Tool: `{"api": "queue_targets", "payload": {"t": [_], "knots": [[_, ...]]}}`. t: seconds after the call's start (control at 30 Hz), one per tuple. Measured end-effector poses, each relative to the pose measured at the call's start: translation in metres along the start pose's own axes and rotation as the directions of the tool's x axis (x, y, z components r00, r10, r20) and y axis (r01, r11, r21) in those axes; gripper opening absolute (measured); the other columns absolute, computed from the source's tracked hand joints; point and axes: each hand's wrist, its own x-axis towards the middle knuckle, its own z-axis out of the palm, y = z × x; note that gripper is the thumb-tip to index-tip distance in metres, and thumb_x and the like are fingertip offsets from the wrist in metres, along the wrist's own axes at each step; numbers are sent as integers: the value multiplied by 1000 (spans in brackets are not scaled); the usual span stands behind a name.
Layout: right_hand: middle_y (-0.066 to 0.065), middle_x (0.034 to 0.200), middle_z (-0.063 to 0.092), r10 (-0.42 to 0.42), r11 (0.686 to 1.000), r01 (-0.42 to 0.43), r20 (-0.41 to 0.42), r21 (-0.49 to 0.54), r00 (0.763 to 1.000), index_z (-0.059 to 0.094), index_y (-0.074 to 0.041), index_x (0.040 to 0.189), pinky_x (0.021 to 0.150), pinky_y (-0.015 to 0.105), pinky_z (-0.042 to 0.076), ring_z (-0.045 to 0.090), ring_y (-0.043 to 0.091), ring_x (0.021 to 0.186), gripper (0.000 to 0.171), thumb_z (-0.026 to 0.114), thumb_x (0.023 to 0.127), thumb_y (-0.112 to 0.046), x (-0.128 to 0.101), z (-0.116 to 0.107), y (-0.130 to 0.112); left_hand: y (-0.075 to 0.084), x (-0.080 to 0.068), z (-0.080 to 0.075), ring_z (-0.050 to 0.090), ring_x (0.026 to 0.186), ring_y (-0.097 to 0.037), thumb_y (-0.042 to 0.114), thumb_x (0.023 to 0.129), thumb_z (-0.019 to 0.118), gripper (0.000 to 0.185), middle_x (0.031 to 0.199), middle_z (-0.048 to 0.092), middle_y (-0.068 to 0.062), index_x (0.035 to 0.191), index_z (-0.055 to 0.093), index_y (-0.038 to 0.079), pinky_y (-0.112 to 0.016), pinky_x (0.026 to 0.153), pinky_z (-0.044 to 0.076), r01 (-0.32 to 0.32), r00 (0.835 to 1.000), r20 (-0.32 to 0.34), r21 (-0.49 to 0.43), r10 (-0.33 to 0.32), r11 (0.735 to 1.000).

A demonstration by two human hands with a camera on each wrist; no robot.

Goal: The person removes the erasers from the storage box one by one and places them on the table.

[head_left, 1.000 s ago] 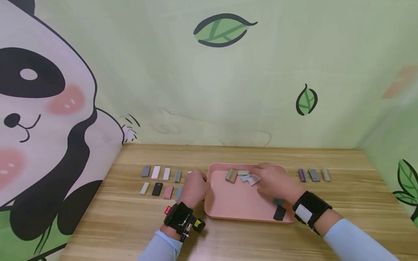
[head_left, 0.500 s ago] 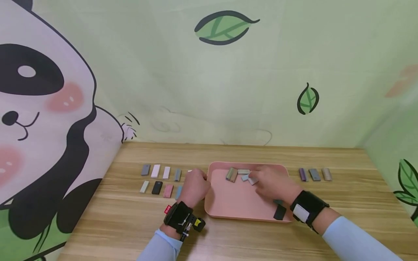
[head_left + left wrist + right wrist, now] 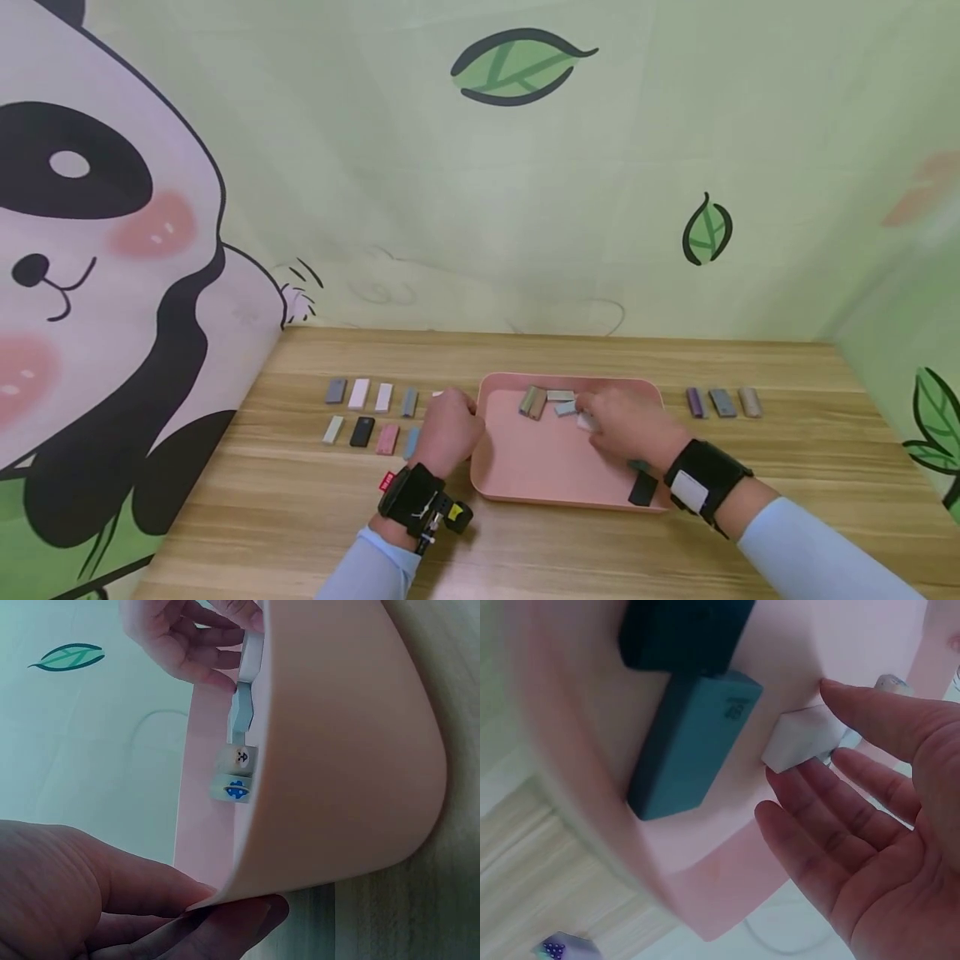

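Note:
My left hand (image 3: 447, 429) pinches the left rim of a shallow pink tray (image 3: 540, 467), thumb inside and fingers outside in the left wrist view. Over the tray's right part is my right hand (image 3: 630, 425), thumb and fingers spread around a small white block (image 3: 802, 739) on the tray floor. Its fingertips are right at the block's edge. A light blue block (image 3: 565, 408) lies beside the fingertips. Behind it is a pale grey-green block (image 3: 560, 396). To their left lie a green block (image 3: 528, 401) and a tan block (image 3: 537, 405), with printed ends in the left wrist view.
A black block (image 3: 642, 489) and a teal block (image 3: 694, 742) lie in the tray's right part. Left of the tray, two rows of small blocks include a pink one (image 3: 387, 439) and a black one (image 3: 362, 432). Beyond its right side are a purple (image 3: 696, 402), grey (image 3: 723, 402) and beige block (image 3: 750, 402).
The white block was raised and tilted in the right hand; now it lies on the tray floor, partly behind the fingers. The left hand stays at the rim.

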Motion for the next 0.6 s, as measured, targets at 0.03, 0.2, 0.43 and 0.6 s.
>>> {"api": "queue_targets", "payload": {"t": [0.03,0.2,0.43,0.6], "knots": [[1,96,65,8,1000,-8,4,5,1000,61,-12,110,76,32,50,54,11,77,35,73,79,-22,0,1,0,0,0,0,42,37,-11,1,78,52,36,43,35,5,48,37,14,-22,33,28,5,1000,5,1,-5,1000],[1,92,65,13,1000,-13,-12,18,1000,62,-11,104,73,29,50,54,10,75,27,71,80,-16,-4,2,-4,1,1,-1,43,38,-12,3,80,53,37,44,35,4,49,37,14,-22,34,29,18,1000,13,1,-18,1000],[-2,90,65,29,999,-29,-4,39,1000,66,-12,99,76,27,49,53,7,77,19,69,81,-12,-12,3,-13,1,0,-1,45,39,-13,4,81,53,37,44,35,4,49,37,14,-23,35,30,22,1000,20,3,-22,1000],[-5,78,58,87,992,-92,58,87,995,67,-14,88,71,27,43,49,11,71,9,70,80,-14,-17,0,-18,0,1,0,45,39,-13,5,82,53,38,45,34,4,50,36,14,-23,35,30,26,999,19,-1,-26,1000]]}}
